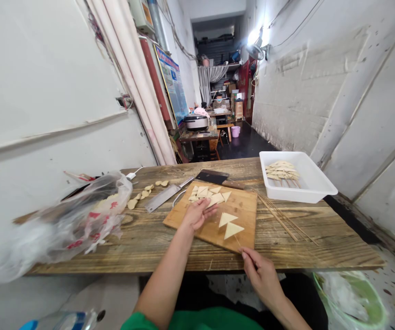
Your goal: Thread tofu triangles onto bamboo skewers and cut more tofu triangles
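My right hand (pixel 257 270) is closed in a pinch around the lower end of a thin wooden skewer (pixel 237 241), over the front edge of the cutting board (pixel 180 216). Two pale triangular slices, the nearer one (pixel 233 230) and the farther one (pixel 227 219), sit in line at the skewer's far end. My left hand (pixel 197 214) reaches over the board with fingers apart, its fingertips at a pile of similar triangular slices (pixel 203 191). Whether those fingertips touch a slice, I cannot tell.
Behind the board lies a dark-bladed cleaver (pixel 213 177); left of it, another cleaver (pixel 164 197) and several rounded offcuts (pixel 144 194). A plastic bag (pixel 104 215) covers the table's left. Loose skewers (pixel 280 217) lie right, near a white tray (pixel 298 195) with skewered pieces. A person sits far back.
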Motion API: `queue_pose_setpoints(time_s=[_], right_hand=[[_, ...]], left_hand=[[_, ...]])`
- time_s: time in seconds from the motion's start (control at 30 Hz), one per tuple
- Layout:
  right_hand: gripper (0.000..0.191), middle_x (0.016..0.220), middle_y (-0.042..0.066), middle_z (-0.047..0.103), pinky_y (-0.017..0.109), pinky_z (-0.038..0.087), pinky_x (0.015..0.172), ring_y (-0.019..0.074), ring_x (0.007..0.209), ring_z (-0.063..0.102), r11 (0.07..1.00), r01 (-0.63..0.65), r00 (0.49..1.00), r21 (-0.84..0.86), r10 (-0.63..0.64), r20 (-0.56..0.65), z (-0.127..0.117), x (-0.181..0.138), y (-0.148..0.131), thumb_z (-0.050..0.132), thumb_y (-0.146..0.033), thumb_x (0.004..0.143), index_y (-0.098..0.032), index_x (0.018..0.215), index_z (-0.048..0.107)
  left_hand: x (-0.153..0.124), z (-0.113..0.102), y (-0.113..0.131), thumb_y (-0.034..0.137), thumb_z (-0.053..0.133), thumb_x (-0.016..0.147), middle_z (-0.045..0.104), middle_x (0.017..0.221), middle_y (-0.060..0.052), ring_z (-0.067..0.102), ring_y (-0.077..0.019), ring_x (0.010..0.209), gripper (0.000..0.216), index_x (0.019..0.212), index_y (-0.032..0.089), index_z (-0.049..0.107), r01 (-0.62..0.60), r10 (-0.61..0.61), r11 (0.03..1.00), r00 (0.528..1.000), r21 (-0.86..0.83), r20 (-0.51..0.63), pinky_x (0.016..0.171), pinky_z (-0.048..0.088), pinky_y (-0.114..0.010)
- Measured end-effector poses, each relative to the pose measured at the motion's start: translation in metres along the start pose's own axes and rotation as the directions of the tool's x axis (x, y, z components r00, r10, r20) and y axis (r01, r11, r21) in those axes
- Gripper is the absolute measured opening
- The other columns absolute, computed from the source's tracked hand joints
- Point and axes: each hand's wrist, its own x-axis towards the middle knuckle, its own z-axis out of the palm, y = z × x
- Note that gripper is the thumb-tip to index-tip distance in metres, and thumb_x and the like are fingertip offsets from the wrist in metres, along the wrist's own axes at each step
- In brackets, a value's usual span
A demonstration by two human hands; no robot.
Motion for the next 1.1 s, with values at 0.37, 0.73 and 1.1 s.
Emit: queue_pose_setpoints(time_s=[0.37,0.73,1.1], right_hand=[[0.031,0.085,0.008,0.072,0.028,0.055,0.070,0.0200,0.076,0.069,0.998,0.059,0.998,-0.005,-0.059,0.022,0.002,0.000,0.000,0.041,-0.032,0.088,-0.018,0.097,0.067],[0.031,0.093,0.010,0.071,0.028,0.054,0.072,0.0200,0.081,0.068,0.999,0.051,0.998,0.015,-0.051,0.038,0.004,0.001,0.004,0.041,-0.031,0.089,-0.018,0.100,0.066],[0.032,0.068,0.007,0.071,0.026,0.055,0.067,0.0202,0.071,0.069,0.997,0.071,0.997,0.009,-0.071,0.027,0.002,0.001,0.000,0.041,-0.031,0.089,-0.016,0.099,0.067]], left_hand=[[0.001,0.008,-0.008,0.009,0.056,0.080,0.067,0.084,-0.013,0.067,-0.0194,0.075,0.007,0.086,0.009,0.057,0.140,-0.156,0.970,0.985,-0.196,-0.067,0.066,0.057,-0.028],[-0.001,0.009,-0.009,0.009,0.054,0.081,0.067,0.083,-0.013,0.067,-0.0189,0.076,0.009,0.090,0.008,0.056,0.142,-0.153,0.973,0.987,-0.182,-0.043,0.067,0.057,-0.028],[-0.004,0.012,-0.008,0.009,0.055,0.080,0.067,0.082,-0.014,0.067,-0.0195,0.076,0.009,0.089,0.007,0.056,0.134,-0.142,0.975,0.989,-0.177,-0.035,0.069,0.056,-0.029]])
